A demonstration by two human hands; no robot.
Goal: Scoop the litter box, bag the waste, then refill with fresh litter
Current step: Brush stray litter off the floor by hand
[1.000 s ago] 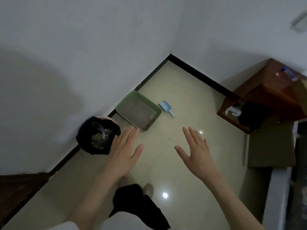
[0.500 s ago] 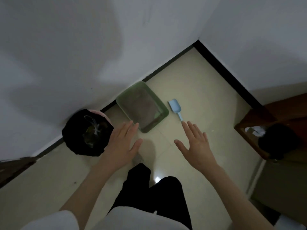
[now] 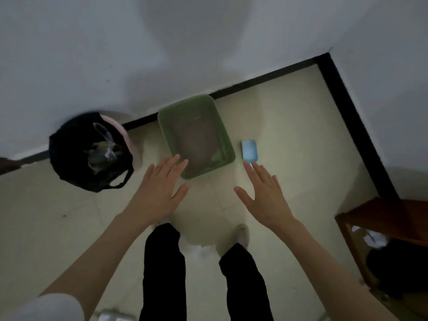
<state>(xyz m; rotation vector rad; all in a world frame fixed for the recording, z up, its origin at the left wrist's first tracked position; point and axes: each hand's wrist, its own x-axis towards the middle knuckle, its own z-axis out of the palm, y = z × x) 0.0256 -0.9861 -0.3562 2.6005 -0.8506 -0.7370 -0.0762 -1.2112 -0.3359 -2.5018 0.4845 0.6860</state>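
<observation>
Against the floor's wall edge, green litter box (image 3: 196, 137); blue scoop (image 3: 249, 150) beside; left hand (image 3: 159, 193) and right hand (image 3: 266, 195) apart, flat, empty.

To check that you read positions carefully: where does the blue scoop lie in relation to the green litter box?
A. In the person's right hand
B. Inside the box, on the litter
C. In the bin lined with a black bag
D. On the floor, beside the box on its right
D: the blue scoop lies on the floor to the right of the green litter box, apart from it; the right hand is open and holds nothing.
</observation>
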